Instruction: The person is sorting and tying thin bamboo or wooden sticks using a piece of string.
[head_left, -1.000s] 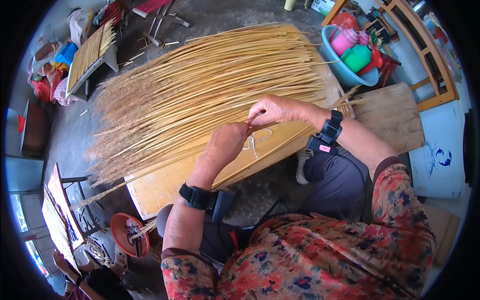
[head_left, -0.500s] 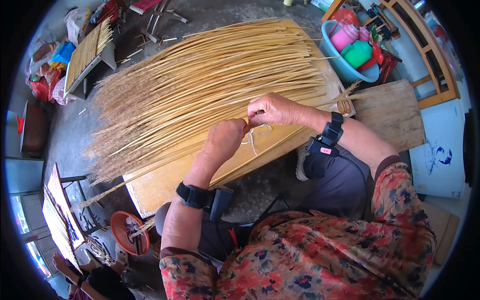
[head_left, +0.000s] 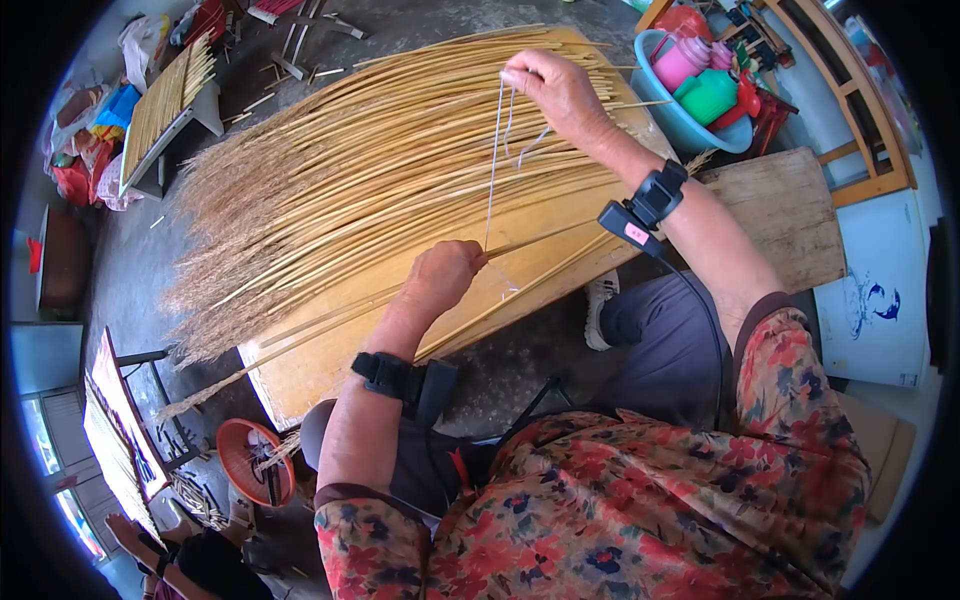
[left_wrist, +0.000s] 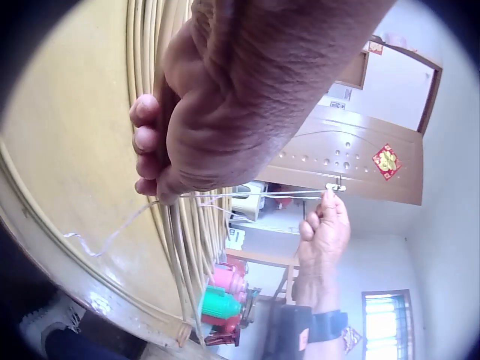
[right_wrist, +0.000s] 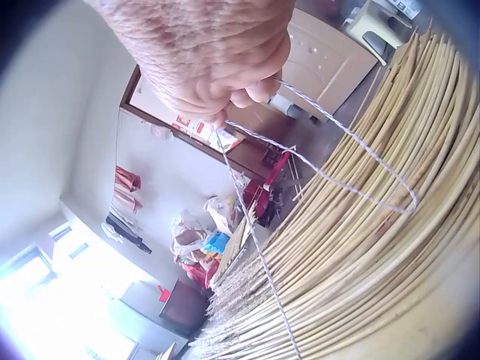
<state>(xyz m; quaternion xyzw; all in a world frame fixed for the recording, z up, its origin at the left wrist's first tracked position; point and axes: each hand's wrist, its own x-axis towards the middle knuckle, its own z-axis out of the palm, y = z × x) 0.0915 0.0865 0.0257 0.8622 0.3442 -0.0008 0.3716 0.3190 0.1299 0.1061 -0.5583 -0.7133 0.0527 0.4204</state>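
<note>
In the head view my left hand (head_left: 440, 276) is low over the near part of the board, its fingers curled round a few thin stalks (head_left: 545, 237). My right hand (head_left: 560, 95) is raised above the far stalks and pinches a pale string (head_left: 494, 170), which runs taut down to my left hand. A loose loop of the string (right_wrist: 360, 196) hangs from the right fingers in the right wrist view. Many long stalks with feathery heads (head_left: 225, 225) lie side by side on the board. In the left wrist view a string end trails below the left fingers (left_wrist: 147, 139).
A blue basin (head_left: 690, 130) with pink and green vessels stands at the far right, near a wooden plank (head_left: 780, 215). An orange bowl (head_left: 226, 450) is on the floor at lower left, near another person's hands. More stalks lie on a small stand (head_left: 165, 110) at upper left.
My right hand has moved up and away from my left hand, drawing the string out between them. My left hand has shifted slightly down and left, still holding the stalks.
</note>
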